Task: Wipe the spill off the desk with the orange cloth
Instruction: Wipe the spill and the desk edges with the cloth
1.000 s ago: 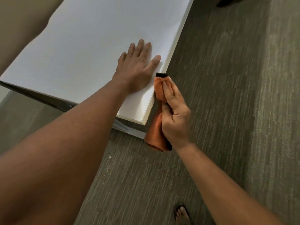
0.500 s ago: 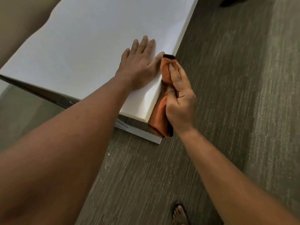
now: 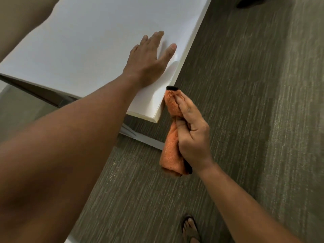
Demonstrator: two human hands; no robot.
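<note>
The white desk (image 3: 91, 41) fills the upper left, its right edge running down to a near corner. My left hand (image 3: 149, 60) lies flat on the desktop close to that edge, fingers spread. My right hand (image 3: 191, 130) grips the bunched orange cloth (image 3: 171, 148), and the cloth's top end touches the desk's side edge just above the corner. A small wet sheen shows on the desktop beside my left thumb. The rest of the cloth hangs below my fist.
Grey-green carpet (image 3: 254, 102) covers the floor to the right of the desk. A metal desk-frame bar (image 3: 145, 137) runs under the near corner. My sandalled foot (image 3: 190, 228) stands at the bottom. A dark object (image 3: 249, 2) lies at the top right.
My right hand slid the cloth up the desk's side edge, then back down to near the corner. My left hand stayed flat on the desktop.
</note>
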